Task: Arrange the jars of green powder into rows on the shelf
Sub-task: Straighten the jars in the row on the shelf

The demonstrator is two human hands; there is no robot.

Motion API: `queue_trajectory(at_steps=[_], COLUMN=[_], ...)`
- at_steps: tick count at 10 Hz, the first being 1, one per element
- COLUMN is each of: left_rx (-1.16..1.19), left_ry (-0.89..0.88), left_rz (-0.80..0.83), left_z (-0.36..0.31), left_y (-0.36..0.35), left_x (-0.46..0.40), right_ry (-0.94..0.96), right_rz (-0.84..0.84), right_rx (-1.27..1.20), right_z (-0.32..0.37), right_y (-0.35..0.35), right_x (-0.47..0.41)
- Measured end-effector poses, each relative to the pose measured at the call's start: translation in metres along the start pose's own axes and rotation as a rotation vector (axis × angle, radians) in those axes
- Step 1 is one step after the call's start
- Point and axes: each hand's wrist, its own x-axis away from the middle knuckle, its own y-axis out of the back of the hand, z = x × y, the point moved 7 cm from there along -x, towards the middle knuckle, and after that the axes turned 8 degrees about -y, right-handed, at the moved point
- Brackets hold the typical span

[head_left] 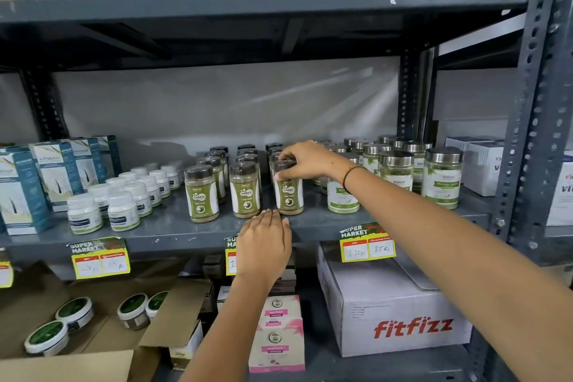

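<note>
Head view: grey metal shelf [173, 226] seen from the front, with both hands of a person reaching to its middle level.
Jars of green powder: brown-lidded jars [245, 192] with white and green labels reading "GASKA", standing upright in three rows that run from the front edge toward the back wall, in the middle of the shelf.
Front jars: left one [201, 194], middle one, and right one [289, 195] stand near each other but apart.
Right hand: right hand [305, 161] comes from the right side and grips the lid of the front right jar from above, fingers curled around it, thumb on the near side; a coloured thread band is on the wrist.
Left hand: left hand [263, 246] lies flat at the shelf edge, fingers pressed together, tips just before the middle and right front jars, holding nothing.
Neighbours left: small white bottles [121, 211] and teal boxes [21, 192].
Neighbours right: steel-lidded glass jars [441, 178] with green labels, partly hidden by the right forearm.
Shelf edge: yellow price tags [367, 246].
Lower level: open cardboard carton [102, 304] holding round tubs with green lids [74, 310]; white "fitfizz" box [400, 316]; pink boxes [276, 335].
</note>
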Motion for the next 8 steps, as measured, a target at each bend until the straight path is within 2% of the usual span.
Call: queue_trajectory(at_steps=[4, 7, 8], left_rx=[0.02, 0.11, 0.178], left_ry=[-0.023, 0.005, 0.036], left_rz=[-0.002, 0.117, 0.122], left_z=[0.002, 0.007, 0.012], left_y=[-0.002, 0.008, 0.018], left_x=[-0.002, -0.006, -0.009], right_ry=[-0.01, 0.016, 0.059], right_rz=[0.003, -0.224, -0.418], right_rx=[0.036, 0.032, -0.057], right_z=[0.001, -0.007, -0.006], right_y=[-0.001, 0.03, 0.054], right_x=[0.009, 0.044, 0.076])
